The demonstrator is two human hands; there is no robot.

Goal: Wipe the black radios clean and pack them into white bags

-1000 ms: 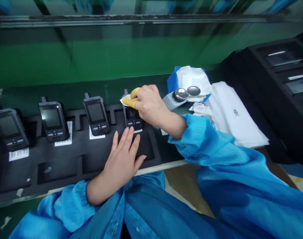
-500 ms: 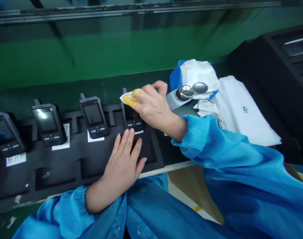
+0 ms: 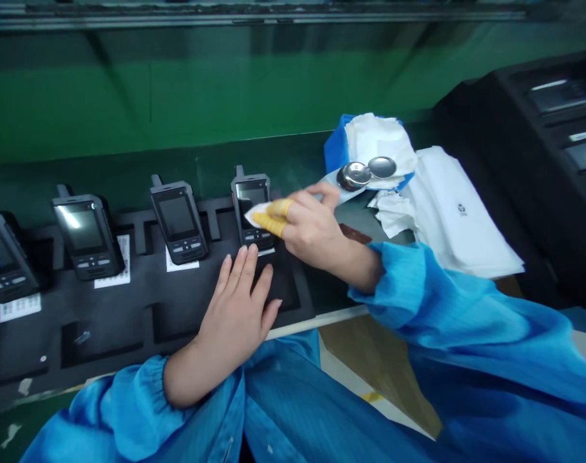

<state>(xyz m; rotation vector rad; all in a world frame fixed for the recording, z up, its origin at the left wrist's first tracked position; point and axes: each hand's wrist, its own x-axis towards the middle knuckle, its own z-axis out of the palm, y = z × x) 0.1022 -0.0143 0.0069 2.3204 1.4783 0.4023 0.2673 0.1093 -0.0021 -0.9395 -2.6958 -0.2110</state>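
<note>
A black handheld radio terminal [image 3: 252,212] stands in a black foam tray [image 3: 143,321], its screen partly covered. My right hand [image 3: 312,231], with yellow finger cots on two fingers, pinches a white wipe [image 3: 257,217] against that screen. My left hand [image 3: 238,308] lies flat and open on the foam just below the terminal, its fingertips close to the terminal's lower end. Several similar terminals [image 3: 177,222] stand in a row to the left, with white labels beside them.
Behind my right hand, a blue container [image 3: 335,148] holds white cloth and two round metal discs [image 3: 353,176]. A white packet [image 3: 454,212] lies to the right. A black tray of devices [image 3: 538,128] sits at the far right, and a green wall runs behind.
My right hand has moved the wipe down the terminal's screen, uncovering the top of the screen. My left hand stays in place on the foam.
</note>
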